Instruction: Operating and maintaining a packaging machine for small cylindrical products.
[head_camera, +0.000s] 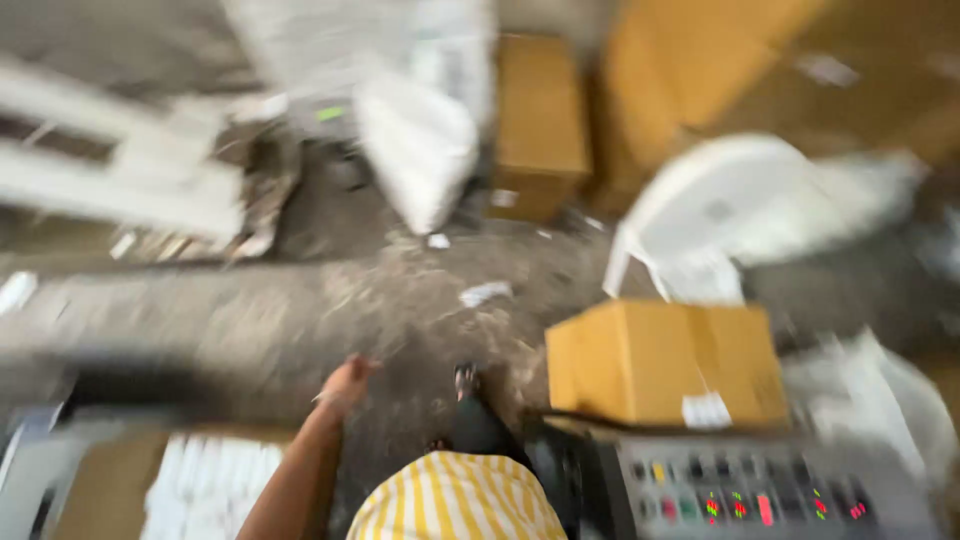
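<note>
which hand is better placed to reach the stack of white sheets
Left, probably. The left hand is the only hand in view, held out empty over the floor, and the white sheets lie just below its forearm. The right hand is out of frame. The picture is blurred.

The picture is blurred by motion, so only little of the person can be told. The left hand (345, 385) is bare, and the forearm behind it is bare too, with no sleeve visible on it. The person wears a garment (458, 500) with vertical yellow and white stripes. Below it one leg shows in dark trousers (478, 425), ending in a dark shoe (466, 378) whose details are too blurred to tell.
</note>
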